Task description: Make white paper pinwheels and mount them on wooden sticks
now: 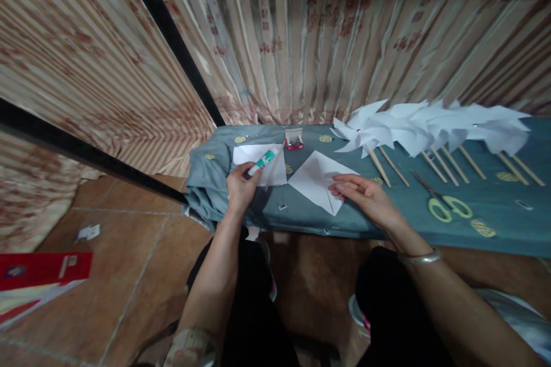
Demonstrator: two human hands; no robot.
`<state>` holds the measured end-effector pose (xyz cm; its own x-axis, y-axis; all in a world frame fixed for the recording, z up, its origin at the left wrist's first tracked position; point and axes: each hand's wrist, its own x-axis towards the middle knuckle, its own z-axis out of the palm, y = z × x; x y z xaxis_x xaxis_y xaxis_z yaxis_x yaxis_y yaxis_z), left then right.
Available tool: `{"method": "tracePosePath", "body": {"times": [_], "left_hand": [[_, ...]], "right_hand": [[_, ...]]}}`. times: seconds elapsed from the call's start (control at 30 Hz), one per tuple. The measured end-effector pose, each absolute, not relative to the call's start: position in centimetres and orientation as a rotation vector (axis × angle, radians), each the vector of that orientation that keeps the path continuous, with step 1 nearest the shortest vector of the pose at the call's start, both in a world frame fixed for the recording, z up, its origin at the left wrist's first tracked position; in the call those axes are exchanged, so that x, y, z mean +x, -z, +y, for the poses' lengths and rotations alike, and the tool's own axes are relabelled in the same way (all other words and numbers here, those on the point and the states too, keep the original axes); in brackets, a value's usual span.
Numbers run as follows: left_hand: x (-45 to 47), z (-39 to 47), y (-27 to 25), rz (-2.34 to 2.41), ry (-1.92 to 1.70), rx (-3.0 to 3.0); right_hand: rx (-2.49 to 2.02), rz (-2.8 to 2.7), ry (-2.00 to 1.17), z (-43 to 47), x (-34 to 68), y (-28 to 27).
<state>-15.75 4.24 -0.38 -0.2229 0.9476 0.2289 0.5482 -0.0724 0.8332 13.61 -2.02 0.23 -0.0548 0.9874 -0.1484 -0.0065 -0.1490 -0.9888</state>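
Note:
My left hand (241,186) is closed around a green and white glue stick (264,159). It is over a white paper stack (241,155) at the left of the bench, and a thin wooden stick (278,155) lies on the stack. My right hand (359,192) rests on a white paper square (312,178) with crossing creases, set cornerwise on the cloth. Its fingers are stretched out and lightly bent, with nothing seen in them. A small open red and white box (294,140) of metal pins stands behind the papers.
Several white paper pinwheels (413,123) on wooden sticks lie in a row at the back right. Green-handled scissors (445,203) lie in front of them. A blue-green cloth (379,223) covers the bench. Black poles (172,40) and a striped curtain (293,40) stand behind.

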Motion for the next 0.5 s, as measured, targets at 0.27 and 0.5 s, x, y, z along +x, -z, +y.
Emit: {"method": "tracePosePath", "body": {"times": [0.27, 0.5], "left_hand": [[-17.2, 6.5, 1.0, 2.085, -0.808, 2.005], [-13.2, 2.3, 0.5, 1.495, -0.956, 2.438]], "right_hand": [[-1.468, -1.848, -0.640, -3.4, 14.9, 1.1], [-1.418, -2.128, -0.374, -5.0, 15.2, 1.8]]}}
